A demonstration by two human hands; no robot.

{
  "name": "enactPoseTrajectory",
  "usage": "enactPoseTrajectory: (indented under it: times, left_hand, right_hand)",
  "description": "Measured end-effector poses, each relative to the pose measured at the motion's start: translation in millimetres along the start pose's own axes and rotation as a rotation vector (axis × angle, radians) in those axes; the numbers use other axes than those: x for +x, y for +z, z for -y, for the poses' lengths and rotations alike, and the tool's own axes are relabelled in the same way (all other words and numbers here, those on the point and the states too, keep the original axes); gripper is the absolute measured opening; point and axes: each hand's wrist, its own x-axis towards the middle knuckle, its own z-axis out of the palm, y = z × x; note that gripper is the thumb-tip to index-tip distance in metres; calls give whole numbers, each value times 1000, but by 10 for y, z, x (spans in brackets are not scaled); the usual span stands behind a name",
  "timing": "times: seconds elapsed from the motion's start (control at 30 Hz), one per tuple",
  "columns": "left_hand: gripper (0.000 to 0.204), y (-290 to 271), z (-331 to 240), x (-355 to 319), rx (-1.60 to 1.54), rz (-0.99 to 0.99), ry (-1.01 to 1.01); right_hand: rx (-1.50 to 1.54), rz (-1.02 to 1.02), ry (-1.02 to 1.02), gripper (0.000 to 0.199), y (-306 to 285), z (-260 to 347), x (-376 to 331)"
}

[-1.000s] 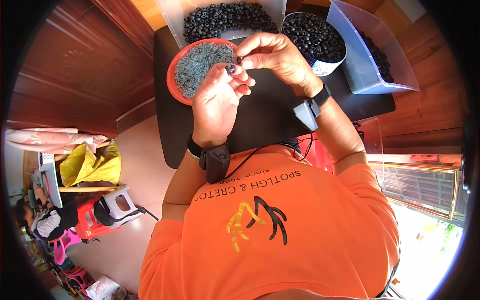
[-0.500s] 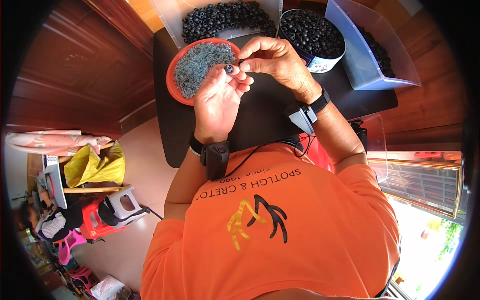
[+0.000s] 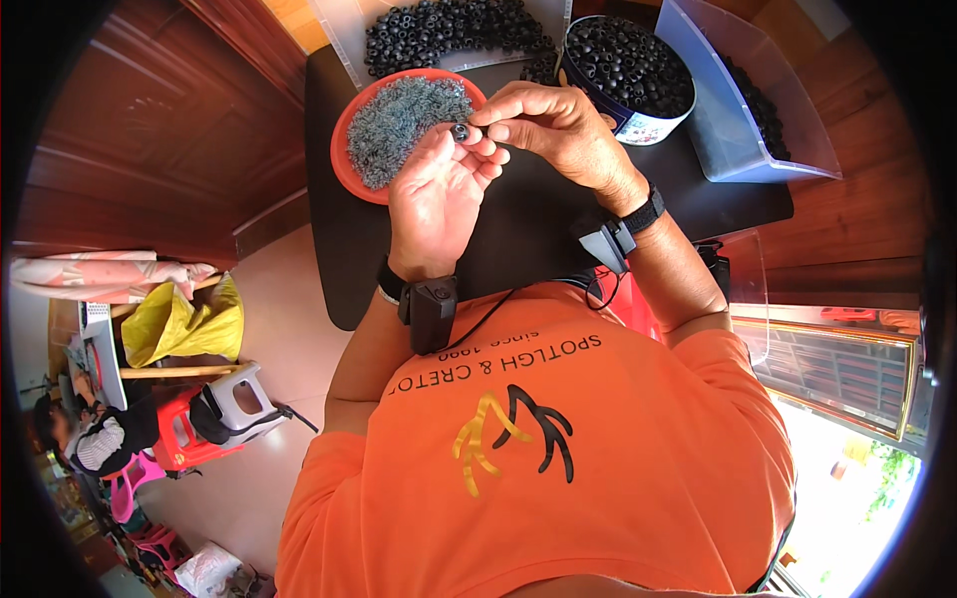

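Small black ring (image 3: 460, 131) pinched between left hand (image 3: 436, 199) and right hand (image 3: 558, 130), above black table (image 3: 518, 229). Too tiny to tell which way it points. Red bowl (image 3: 344, 169) full of grey bits. Round tub (image 3: 638, 125) and clear bin (image 3: 718, 140) full of black rings.

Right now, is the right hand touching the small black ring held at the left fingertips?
Touching. The head view shows the right hand with its thumb and forefinger closed on the small black ring, which sits on the left hand fingertips, with no gap visible.
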Motion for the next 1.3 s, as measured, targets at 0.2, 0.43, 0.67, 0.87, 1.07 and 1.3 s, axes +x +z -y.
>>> enactPoseTrajectory:
  times: [0.2,0.43,0.67,0.87,1.07,1.3]
  left_hand:
    - [21,-64,17,7,13,-11,-23]
    - [21,-93,35,15,-8,-10,-31]
    - [25,-144,50,19,-50,7,-34]
    - [24,-131,43,22,-28,14,-43]
    - [22,-129,57,16,0,-26,-31]
    - [15,-36,57,5,62,-127,-40]
  right_hand:
    - [126,-103,123,16,9,-80,3]
    - [163,-114,127,14,71,-124,10]
    - [177,-91,143,16,23,-143,-7]
    - [194,-95,135,16,-21,-115,-8]
    - [91,-98,91,14,82,18,2]
    - [-105,-89,97,11,129,48,-3]
